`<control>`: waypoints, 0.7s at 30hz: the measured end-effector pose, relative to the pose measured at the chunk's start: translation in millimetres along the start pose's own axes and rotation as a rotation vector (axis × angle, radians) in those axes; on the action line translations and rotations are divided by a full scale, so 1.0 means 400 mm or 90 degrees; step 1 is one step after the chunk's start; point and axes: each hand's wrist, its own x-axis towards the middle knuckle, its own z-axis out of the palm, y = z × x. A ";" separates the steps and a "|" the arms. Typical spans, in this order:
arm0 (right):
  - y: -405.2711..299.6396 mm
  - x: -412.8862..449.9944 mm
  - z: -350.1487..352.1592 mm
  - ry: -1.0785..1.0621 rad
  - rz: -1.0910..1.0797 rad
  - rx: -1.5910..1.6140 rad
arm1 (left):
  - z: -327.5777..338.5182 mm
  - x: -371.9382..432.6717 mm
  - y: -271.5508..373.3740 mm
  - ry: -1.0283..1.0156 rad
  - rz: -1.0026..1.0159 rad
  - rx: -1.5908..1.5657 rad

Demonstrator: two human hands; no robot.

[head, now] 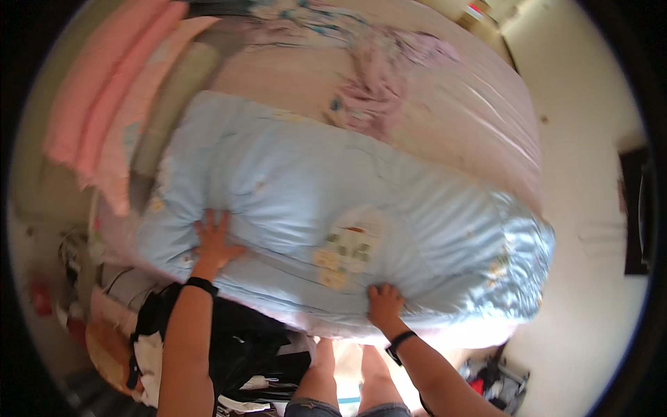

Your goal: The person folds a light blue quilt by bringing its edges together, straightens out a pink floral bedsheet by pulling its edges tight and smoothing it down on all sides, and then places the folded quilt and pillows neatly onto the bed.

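A light blue quilt (292, 177) with a printed patch of yellow flowers and green leaves lies folded into a long thick bundle along the near side of the bed. My left hand (216, 242) presses on its left part, fingers spread and pointing away from me. Near the bundle's front edge, right of the printed patch, my right hand (385, 304) rests with its fingertips bent into the fabric. Both hands lie on top of the cloth, and neither plainly grips it.
Pink pillows (112, 88) stack at the bed's left end beside a grey-beige bolster (177, 112). Crumpled pink clothing (372, 96) lies on the pink bedsheet (469, 109). Black clothes (245, 333) heap beside my legs. An open container of clothes (495, 383) stands at lower right.
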 end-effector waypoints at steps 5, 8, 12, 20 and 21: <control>-0.024 0.058 0.017 -0.006 0.057 -0.017 | 0.024 0.096 0.026 -0.005 -0.040 0.107; -0.020 0.053 0.018 0.032 0.065 -0.023 | 0.027 0.108 0.015 -0.044 -0.028 0.085; -0.019 0.049 0.043 0.105 0.075 -0.005 | 0.041 0.047 0.115 0.023 -0.062 0.092; 0.050 0.021 0.042 0.135 0.063 0.087 | 0.375 -0.310 0.538 0.249 0.373 -0.023; 0.071 0.008 0.035 0.164 0.035 0.124 | 0.404 -0.374 0.607 0.172 0.416 0.012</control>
